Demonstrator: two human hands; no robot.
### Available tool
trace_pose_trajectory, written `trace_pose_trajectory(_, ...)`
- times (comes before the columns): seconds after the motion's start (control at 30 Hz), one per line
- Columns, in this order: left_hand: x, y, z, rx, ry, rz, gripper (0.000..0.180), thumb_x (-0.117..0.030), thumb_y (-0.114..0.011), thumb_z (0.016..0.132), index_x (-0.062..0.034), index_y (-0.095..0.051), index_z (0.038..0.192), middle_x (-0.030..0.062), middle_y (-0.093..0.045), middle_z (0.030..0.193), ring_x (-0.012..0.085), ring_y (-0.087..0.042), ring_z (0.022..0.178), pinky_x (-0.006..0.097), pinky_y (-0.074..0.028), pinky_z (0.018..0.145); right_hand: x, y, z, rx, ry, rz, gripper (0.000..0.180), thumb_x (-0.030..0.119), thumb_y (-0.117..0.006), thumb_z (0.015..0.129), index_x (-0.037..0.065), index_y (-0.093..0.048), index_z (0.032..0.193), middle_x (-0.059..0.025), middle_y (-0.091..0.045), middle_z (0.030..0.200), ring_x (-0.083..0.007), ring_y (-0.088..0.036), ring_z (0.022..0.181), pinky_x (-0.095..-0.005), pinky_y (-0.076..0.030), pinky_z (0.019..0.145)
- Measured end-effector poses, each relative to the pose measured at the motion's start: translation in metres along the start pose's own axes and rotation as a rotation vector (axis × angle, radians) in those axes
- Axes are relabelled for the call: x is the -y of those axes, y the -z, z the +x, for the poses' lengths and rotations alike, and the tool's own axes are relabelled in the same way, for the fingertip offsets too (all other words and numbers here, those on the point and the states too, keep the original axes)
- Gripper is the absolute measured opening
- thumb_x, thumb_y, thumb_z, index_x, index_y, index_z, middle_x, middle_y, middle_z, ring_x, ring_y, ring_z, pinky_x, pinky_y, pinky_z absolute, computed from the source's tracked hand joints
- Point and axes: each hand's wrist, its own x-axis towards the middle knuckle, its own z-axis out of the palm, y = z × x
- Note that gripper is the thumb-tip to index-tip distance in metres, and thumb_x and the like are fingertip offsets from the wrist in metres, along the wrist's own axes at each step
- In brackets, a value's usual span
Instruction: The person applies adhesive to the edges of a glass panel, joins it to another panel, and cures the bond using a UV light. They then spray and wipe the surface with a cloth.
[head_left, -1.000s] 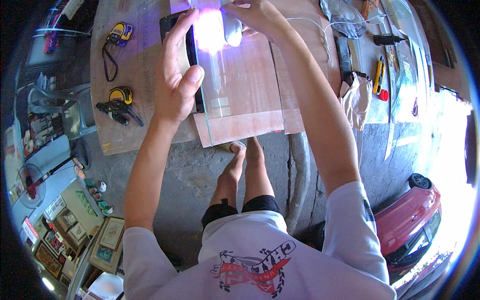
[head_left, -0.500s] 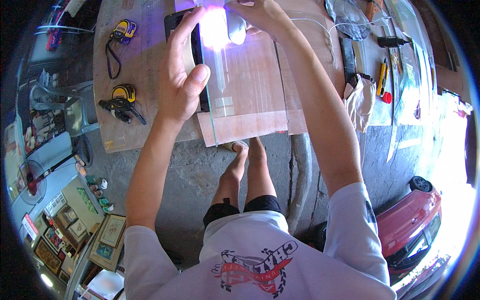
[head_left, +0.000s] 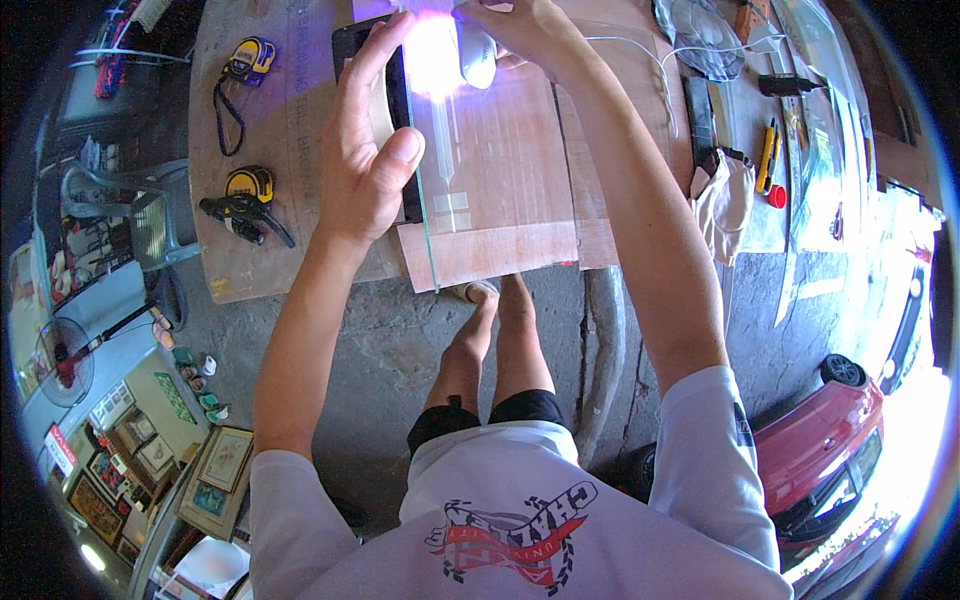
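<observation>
My left hand [head_left: 368, 160] grips the left edge of a clear glass pane [head_left: 432, 240] that stands over a brown plywood board [head_left: 510, 180]. A black flat piece [head_left: 404, 110] lies against the pane under my fingers. My right hand [head_left: 522, 32] holds a small white torch [head_left: 478, 56] against the top of the pane. It throws a bright violet-white glare [head_left: 432, 50] onto the glass.
Two yellow tape measures [head_left: 250, 60] [head_left: 248, 184] and a black tool [head_left: 236, 212] lie left of the board. To the right are a white cloth [head_left: 724, 200], a yellow knife [head_left: 768, 140] and a red cap [head_left: 777, 196]. A red car [head_left: 830, 450] is parked lower right, and framed pictures [head_left: 214, 472] stand lower left.
Both hands have stayed on the pane and torch. The glare has drifted slightly up the glass, and my left thumb has settled lower on the pane's edge.
</observation>
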Motion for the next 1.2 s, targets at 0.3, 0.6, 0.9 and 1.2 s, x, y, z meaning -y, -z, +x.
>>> trace_pose_trajectory(0.3, 0.0, -0.001, 0.0, -0.003, 0.008, -0.011, 0.09, -0.064, -0.047, 0.097, 0.0021, -0.03, 0.156, 0.028, -0.037, 0.159, 0.0352, -0.033, 0.15, 0.046, -0.017, 0.126, 0.002, 0.0, 0.0, -0.014, 0.017, 0.0, 0.054, 0.042, -0.076, 0.088, -0.005, -0.07, 0.114, -0.0195, -0.075, 0.092, -0.0243, -0.075, 0.081, -0.0355, -0.062, 0.065)
trace_pose_trajectory(0.6, -0.004, -0.001, 0.001, -0.002, 0.026, 0.001, 0.092, -0.067, -0.045, 0.097, 0.0018, -0.031, 0.155, 0.0282, -0.038, 0.158, 0.0353, -0.035, 0.149, 0.046, -0.017, 0.126, 0.001, -0.002, 0.0, -0.038, 0.038, -0.032, 0.053, 0.043, -0.076, 0.088, -0.004, -0.071, 0.112, -0.0182, -0.075, 0.088, -0.0236, -0.075, 0.079, -0.0349, -0.06, 0.066)
trace_pose_trajectory(0.9, -0.004, -0.002, 0.0, -0.012, 0.037, -0.022, 0.092, -0.066, -0.047, 0.097, 0.0024, -0.031, 0.155, 0.0279, -0.037, 0.158, 0.0356, -0.034, 0.15, 0.046, -0.017, 0.126, -0.009, -0.006, -0.015, -0.028, 0.087, -0.187, 0.056, 0.045, -0.074, 0.089, -0.002, -0.069, 0.119, -0.0212, -0.075, 0.093, -0.027, -0.075, 0.085, -0.0365, -0.059, 0.074)
trace_pose_trajectory(1.2, -0.006, -0.002, 0.001, 0.006, 0.035, -0.041, 0.091, -0.065, -0.046, 0.097, 0.0029, -0.03, 0.155, 0.0275, -0.035, 0.16, 0.0353, -0.031, 0.152, 0.046, -0.015, 0.126, -0.014, -0.014, -0.053, -0.026, 0.108, -0.201, 0.065, 0.052, -0.077, 0.083, 0.0, -0.071, 0.121, -0.0248, -0.075, 0.091, -0.0337, -0.077, 0.087, -0.041, -0.062, 0.076)
